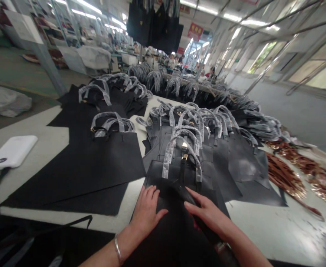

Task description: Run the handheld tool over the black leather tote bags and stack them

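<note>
My left hand [147, 211] lies flat on a black leather tote bag [171, 200], its fingers spread and gripping nothing. My right hand [207, 215] rests on the same dark bag further right, with fingers extended near a dark strap. Just ahead, several black bags [207, 155] overlap in a pile, their handles wrapped in clear plastic [179, 148]. Gold-coloured buckles [184, 157] show on the nearest bag's straps. To the left lies another flat black bag [115, 163]. A silver bangle [117, 249] circles my left wrist.
A white power bank [11, 152] with a black cable sits on the white work table [40, 148]. Brown straps with gold hardware [285, 176] lie at the right. Black bags hang overhead [154, 26]. Co-workers [211, 72] sit at benches far back.
</note>
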A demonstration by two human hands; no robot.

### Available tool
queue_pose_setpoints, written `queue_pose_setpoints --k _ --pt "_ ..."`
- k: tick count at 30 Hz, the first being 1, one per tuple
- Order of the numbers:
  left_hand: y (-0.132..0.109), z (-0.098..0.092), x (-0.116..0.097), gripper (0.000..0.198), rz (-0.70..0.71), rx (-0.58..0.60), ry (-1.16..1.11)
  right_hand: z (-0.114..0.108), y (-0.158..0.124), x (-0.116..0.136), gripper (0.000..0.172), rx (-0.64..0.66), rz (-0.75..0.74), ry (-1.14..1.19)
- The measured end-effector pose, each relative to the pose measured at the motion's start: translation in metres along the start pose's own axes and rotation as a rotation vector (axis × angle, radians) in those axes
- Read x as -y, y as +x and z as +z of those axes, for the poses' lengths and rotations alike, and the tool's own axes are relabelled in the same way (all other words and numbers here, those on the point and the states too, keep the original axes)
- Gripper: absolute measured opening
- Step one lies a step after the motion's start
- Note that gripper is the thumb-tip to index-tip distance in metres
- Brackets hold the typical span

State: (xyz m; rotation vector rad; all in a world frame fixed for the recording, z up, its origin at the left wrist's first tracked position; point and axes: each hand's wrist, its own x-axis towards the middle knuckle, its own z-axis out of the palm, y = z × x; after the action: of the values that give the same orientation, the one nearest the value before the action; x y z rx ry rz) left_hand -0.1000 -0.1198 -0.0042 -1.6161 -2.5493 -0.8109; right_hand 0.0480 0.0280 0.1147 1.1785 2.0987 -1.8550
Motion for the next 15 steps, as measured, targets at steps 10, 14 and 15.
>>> queue_pose_setpoints --k 10,14,15 --pt "-0.013 0.002 -0.011 0.047 0.059 0.009 0.014 0.017 0.023 0.026 0.065 0.093 0.037 -0.122" --pt "-0.014 -0.002 -0.011 0.042 0.059 0.028 -0.011 0.015 0.020 0.032 0.062 0.164 0.098 -0.128" --pt "-0.015 -0.003 -0.011 0.040 0.059 0.037 -0.018 0.014 0.018 0.033 0.063 0.182 0.122 -0.118"
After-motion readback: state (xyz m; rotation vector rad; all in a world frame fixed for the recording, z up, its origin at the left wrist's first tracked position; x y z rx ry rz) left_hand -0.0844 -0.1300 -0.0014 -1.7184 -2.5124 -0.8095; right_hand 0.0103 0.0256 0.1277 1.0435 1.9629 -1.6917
